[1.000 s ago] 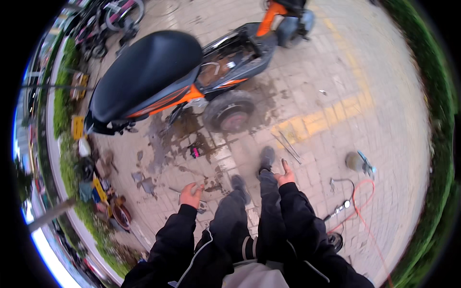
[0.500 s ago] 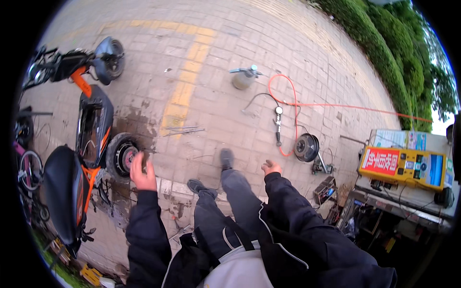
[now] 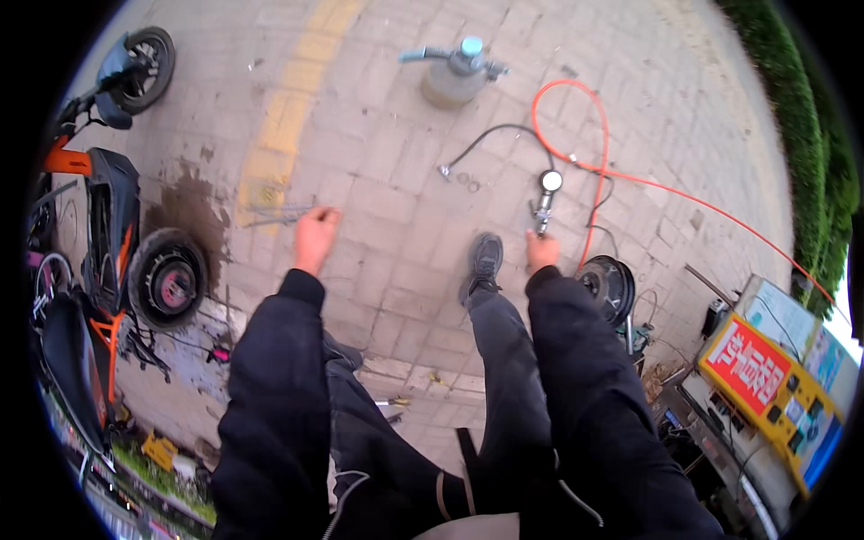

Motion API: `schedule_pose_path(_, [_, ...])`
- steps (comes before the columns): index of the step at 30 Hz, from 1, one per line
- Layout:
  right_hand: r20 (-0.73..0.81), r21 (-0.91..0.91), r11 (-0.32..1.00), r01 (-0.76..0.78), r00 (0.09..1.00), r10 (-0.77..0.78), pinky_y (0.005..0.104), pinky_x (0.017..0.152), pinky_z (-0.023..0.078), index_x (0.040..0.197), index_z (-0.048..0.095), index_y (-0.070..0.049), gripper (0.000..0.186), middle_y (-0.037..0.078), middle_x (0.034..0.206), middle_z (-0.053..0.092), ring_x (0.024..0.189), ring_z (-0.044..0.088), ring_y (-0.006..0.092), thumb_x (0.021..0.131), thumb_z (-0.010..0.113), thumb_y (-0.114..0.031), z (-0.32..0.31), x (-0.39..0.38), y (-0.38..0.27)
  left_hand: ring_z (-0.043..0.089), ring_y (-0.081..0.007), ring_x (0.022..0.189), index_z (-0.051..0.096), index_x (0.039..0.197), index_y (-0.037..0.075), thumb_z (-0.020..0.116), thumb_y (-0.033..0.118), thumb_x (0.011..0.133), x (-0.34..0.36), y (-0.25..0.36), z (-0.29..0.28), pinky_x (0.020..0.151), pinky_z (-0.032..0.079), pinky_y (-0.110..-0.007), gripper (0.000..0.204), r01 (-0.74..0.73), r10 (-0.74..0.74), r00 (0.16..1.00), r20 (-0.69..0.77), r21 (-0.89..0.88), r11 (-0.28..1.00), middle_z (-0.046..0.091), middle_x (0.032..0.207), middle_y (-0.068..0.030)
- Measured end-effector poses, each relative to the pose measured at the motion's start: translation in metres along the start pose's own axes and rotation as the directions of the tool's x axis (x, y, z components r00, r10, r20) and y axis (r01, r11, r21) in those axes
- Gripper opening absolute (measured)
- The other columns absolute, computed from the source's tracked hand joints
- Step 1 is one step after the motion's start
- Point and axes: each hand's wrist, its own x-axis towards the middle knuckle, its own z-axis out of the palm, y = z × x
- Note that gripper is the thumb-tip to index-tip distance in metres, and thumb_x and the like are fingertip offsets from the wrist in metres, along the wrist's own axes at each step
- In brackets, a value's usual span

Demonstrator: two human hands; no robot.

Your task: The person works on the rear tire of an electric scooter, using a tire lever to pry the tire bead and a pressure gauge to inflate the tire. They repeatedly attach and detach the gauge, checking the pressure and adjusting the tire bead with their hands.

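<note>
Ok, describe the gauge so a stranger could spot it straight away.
On the paving, find the big loop of orange hose, right of the spray bottle. Just below that loop, between it and the right hand, is the gauge. Its round white dial sets it apart from the orange hose and thin black hose.

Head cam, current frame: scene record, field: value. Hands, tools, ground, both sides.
left hand: beside thin metal rods in the picture; grip unclear
right hand: at the lower end of the pressure gauge tool; contact unclear
hose: orange hose, looped on the ground
bottle: sprayer bottle, blue cap, upper middle
ground: paving with yellow stripe
left side: black-and-orange scooter, tyred wheel beside it
right side: dark wheel rim; yellow box with red panel
</note>
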Motion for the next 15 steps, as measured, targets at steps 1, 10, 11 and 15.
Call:
schedule_pose_path(1, [-0.002,0.029,1.0,-0.009,1.0,0.009,0.0398,0.068,0.049,0.093,0.068,0.011,0.042,0.02,0.076,0.069,0.071,0.066,0.0269,0.085,0.072,-0.03,0.005,0.022,0.012,0.068,-0.0323,0.088,0.07,0.103,0.001,0.069,0.034,0.084,-0.003,-0.016,0.043,0.079,0.051,-0.038,0.038,0.046,-0.047,0.997,0.055,0.027,0.999,0.071,0.094,-0.0168])
schedule_pose_path(10, [0.049,-0.254,0.967,-0.034,0.998,0.048,0.0406,0.09,0.051,0.132,0.044,0.014,0.087,0.03,0.113,0.064,0.106,0.064,0.0404,0.072,0.082,-0.037,0.072,0.181,0.123,0.059,-0.0308,0.112,0.055,0.13,0.013,0.069,0.036,0.08,0.077,0.003,0.3,0.09,0.045,-0.048,0.056,-0.013,-0.032,0.991,0.127,0.332,0.943,0.063,0.116,-0.0124])
schedule_pose_path(11, [0.075,-0.232,0.972,-0.032,0.996,0.05,0.0399,0.088,0.051,0.132,0.043,0.014,0.086,0.028,0.114,0.063,0.104,0.064,0.037,0.072,0.082,-0.034,0.078,0.191,0.135,0.057,-0.0309,0.114,0.055,0.129,0.014,0.07,0.035,0.08,0.09,0.008,0.316,0.089,0.044,-0.05,0.055,-0.077,0.044,0.994,0.099,0.365,0.928,0.061,0.119,-0.012])
schedule_pose_path(15, [0.198,-0.211,0.977,0.005,0.98,0.038,0.0374,0.078,0.053,0.12,0.05,0.01,0.07,0.017,0.104,0.064,0.091,0.064,0.0251,0.071,0.084,-0.026,0.102,0.214,0.159,0.059,-0.0305,0.107,0.063,0.106,0.012,0.066,0.031,0.082,0.127,0.012,0.346,0.085,0.043,-0.052,0.03,-0.289,0.26,0.957,0.127,0.438,0.851,0.061,0.107,-0.0107])
